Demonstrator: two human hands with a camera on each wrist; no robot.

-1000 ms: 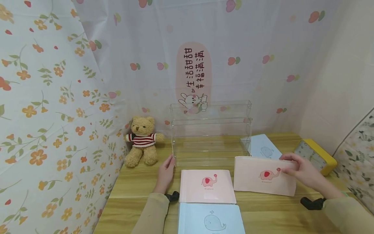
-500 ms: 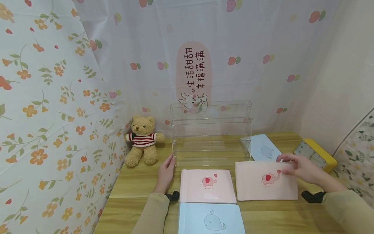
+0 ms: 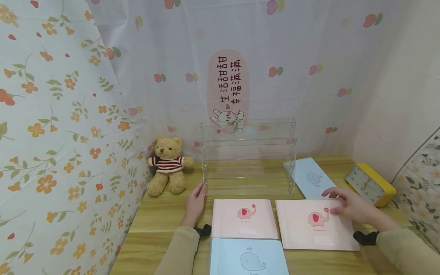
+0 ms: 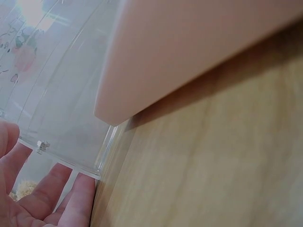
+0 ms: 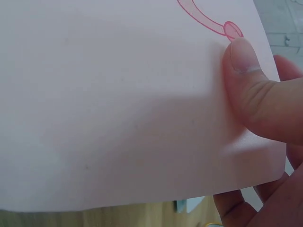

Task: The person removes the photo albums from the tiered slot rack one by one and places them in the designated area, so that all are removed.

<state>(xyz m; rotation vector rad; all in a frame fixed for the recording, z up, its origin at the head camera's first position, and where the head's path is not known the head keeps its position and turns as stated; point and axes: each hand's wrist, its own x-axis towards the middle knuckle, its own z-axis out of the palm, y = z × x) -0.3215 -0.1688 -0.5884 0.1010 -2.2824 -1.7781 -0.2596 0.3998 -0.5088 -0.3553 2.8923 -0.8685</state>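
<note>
A clear acrylic rack [image 3: 248, 168] with several tiers stands at the back of the table. My left hand [image 3: 195, 204] rests its fingertips against the rack's lower left side, fingers fairly straight in the left wrist view. At right, my right hand [image 3: 354, 209] pinches the upper right edge of a pink book [image 3: 302, 229] with an elephant on its cover. Thumb on the cover and fingers behind it show in the right wrist view. Beside it lie another pink elephant book [image 3: 227, 225] and, nearer, a blue whale book [image 3: 227, 263]. Whether the held book touches the table, I cannot tell.
Another blue whale book [image 3: 306, 172] lies slanted by the rack's right end. A yellow clock [image 3: 386, 185] stands at the right. The teddy bear [image 3: 167, 164] sits left of the rack. Patterned cloth [image 3: 154, 46] hangs behind the wooden table [image 3: 154, 225].
My right hand has brought the pink book down toward the front, and its cover now faces up more. More of the blue book behind shows. My left hand stays at the rack.
</note>
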